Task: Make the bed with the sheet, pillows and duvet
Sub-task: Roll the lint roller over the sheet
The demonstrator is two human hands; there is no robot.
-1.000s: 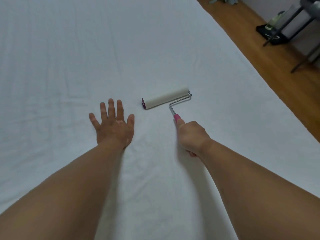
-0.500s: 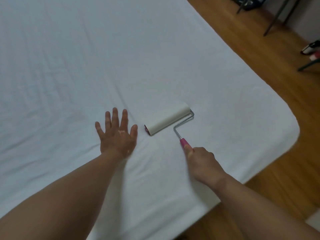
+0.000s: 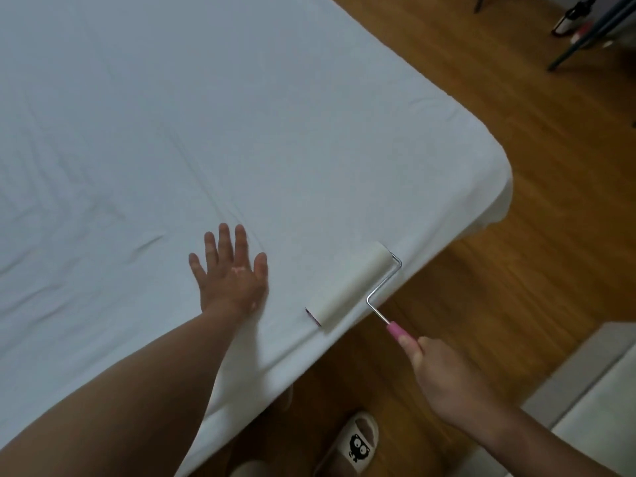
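A white sheet (image 3: 241, 115) covers the bed, with faint creases on its left side. My left hand (image 3: 230, 273) lies flat on the sheet with fingers spread, close to the bed's near edge. My right hand (image 3: 444, 376) grips the pink handle of a white lint roller (image 3: 349, 285). The roller's drum rests on the sheet right at the bed's near edge, to the right of my left hand. No pillows or duvet are in view.
Wooden floor (image 3: 516, 270) runs along the bed's right and near sides. A white slipper with a black cartoon face (image 3: 358, 445) lies on the floor below the bed edge. Dark furniture legs (image 3: 585, 32) stand at the top right. A pale object (image 3: 602, 390) fills the lower right corner.
My right hand has drawn the lint roller back from the middle of the sheet to the bed's near edge. My left hand stays flat on the sheet. The bed's corner has come into view.
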